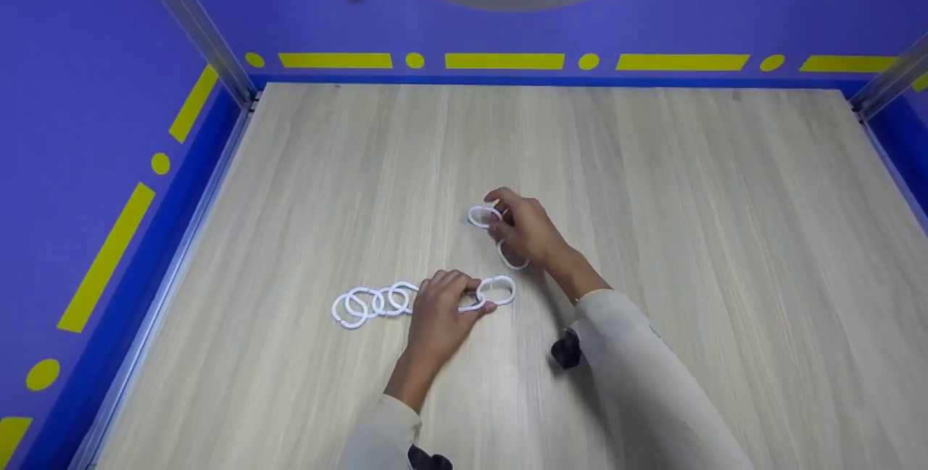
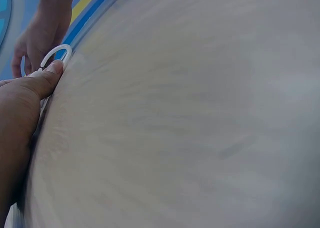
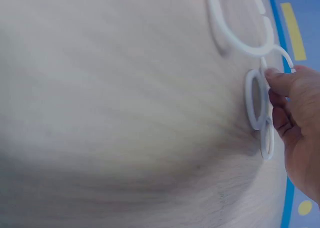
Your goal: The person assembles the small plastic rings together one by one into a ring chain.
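Note:
My left hand grips a chain of white plastic rings low over the table, its thumb along the last links. One open-gapped ring sticks out past that thumb on the right; in the left wrist view the same split ring rises above the thumb. Farther back and to the right, my right hand pinches a white split ring between thumb and fingers. Another white ring shows under its palm. In the right wrist view, linked rings lie beside the fingertips, partly hidden by the hand.
A pale wood-grain table spreads out on all sides. Blue panels with yellow marks stand along the back and left edges, joined by a metal corner post. Black wrist devices sit at both sleeves.

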Demonstrator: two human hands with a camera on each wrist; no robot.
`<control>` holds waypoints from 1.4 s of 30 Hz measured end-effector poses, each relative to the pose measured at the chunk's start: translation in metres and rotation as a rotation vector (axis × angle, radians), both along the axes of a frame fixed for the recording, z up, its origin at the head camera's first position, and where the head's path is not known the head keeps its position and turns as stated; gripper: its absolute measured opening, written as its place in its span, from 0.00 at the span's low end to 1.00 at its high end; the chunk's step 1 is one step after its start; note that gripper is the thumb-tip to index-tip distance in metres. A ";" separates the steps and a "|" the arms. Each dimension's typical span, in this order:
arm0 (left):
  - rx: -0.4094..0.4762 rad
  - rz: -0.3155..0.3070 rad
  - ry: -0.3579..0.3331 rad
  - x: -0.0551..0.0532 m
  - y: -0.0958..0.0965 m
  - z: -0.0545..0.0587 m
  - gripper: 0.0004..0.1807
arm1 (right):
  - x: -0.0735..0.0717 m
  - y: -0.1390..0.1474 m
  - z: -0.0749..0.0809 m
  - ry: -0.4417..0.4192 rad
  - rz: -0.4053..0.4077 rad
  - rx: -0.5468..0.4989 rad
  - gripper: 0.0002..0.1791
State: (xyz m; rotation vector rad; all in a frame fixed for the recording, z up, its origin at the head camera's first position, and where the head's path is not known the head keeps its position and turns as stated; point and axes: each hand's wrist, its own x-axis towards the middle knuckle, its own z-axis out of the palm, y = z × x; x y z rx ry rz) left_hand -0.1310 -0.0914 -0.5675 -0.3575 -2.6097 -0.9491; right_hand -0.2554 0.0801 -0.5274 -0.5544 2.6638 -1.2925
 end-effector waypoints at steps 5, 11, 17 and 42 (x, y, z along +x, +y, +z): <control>0.002 0.000 -0.001 0.000 0.000 -0.001 0.19 | 0.009 0.011 0.005 -0.012 -0.112 -0.240 0.12; -0.006 0.001 -0.028 0.001 -0.001 -0.002 0.19 | 0.033 0.035 -0.004 -0.174 -0.097 -0.557 0.12; -0.021 0.018 -0.036 0.002 -0.002 -0.002 0.19 | 0.051 0.052 -0.023 -0.313 -0.102 -0.643 0.18; 0.008 0.023 -0.066 0.003 0.002 0.002 0.18 | 0.066 0.039 -0.023 -0.268 -0.122 -0.477 0.13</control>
